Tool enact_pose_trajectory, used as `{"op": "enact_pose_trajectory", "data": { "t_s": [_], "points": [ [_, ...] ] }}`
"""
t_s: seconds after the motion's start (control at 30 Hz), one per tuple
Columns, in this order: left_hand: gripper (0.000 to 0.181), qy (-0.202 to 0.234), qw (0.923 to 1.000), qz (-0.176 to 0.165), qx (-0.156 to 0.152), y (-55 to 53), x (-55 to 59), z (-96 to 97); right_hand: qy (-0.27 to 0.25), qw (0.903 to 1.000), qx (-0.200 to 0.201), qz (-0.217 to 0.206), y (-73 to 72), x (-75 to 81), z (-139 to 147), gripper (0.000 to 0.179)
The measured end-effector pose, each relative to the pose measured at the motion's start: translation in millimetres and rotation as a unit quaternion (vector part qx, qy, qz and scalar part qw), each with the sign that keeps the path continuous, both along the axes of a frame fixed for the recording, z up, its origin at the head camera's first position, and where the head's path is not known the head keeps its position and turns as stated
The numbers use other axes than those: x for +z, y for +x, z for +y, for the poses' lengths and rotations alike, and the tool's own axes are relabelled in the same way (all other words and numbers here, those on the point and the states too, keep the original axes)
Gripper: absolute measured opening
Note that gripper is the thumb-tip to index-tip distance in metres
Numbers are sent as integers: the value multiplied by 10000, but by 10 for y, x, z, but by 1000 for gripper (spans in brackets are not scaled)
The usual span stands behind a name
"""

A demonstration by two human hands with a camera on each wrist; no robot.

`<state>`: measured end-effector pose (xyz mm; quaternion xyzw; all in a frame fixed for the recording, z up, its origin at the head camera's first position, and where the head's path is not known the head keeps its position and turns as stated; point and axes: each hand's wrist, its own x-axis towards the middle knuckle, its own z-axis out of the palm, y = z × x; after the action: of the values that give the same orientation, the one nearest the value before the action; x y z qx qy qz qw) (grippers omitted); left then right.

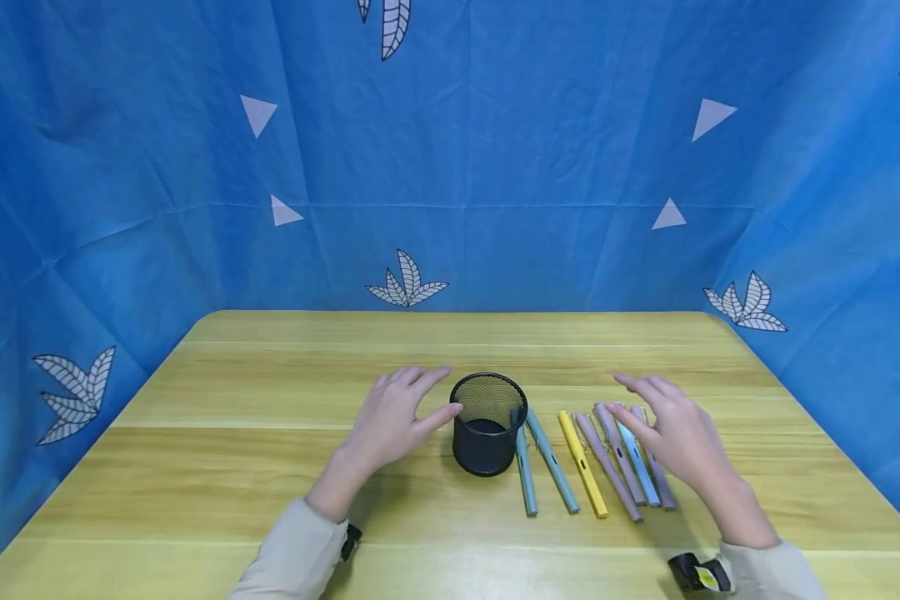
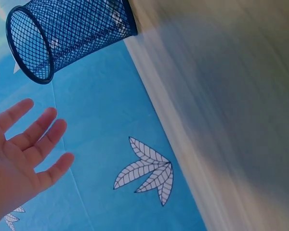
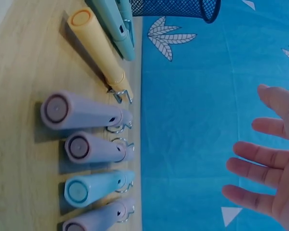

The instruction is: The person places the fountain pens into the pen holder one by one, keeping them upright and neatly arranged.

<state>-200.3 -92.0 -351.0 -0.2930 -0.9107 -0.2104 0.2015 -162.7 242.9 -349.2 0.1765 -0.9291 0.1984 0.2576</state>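
A black mesh pen holder [image 1: 484,450] stands upright near the middle of the table. My left hand [image 1: 397,417] hovers at its left with fingers spread and holds nothing; its thumb overlaps the rim in the head view. Right of the holder lie several capped pens side by side: two teal pens [image 1: 551,462], a yellow pen [image 1: 583,463], purple pens [image 1: 610,468] and a light blue pen [image 1: 639,467]. Above the rightmost pens is my right hand [image 1: 678,429], its fingers extended and nothing in them. In the right wrist view, metal clips show on the purple pens [image 3: 82,110].
The wooden table [image 1: 232,467] has rounded far corners. A blue cloth [image 1: 465,167] printed with leaves and triangles hangs behind and at both sides. Dark wrist cameras [image 1: 697,573] are strapped at both sleeves.
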Motion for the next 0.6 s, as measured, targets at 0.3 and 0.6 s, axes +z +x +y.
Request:
{"op": "enact_pose_trajectory", "data": {
  "t_s": [0.3, 0.6],
  "points": [
    [49, 574, 9896, -1250, -419, -20, 19, 88, -117, 9999, 106, 59, 12, -40, 66, 29],
    [56, 677, 9789, -1871, -462, -42, 34, 134, -477, 9983, 214, -275, 30, -36, 137, 28]
  ]
}}
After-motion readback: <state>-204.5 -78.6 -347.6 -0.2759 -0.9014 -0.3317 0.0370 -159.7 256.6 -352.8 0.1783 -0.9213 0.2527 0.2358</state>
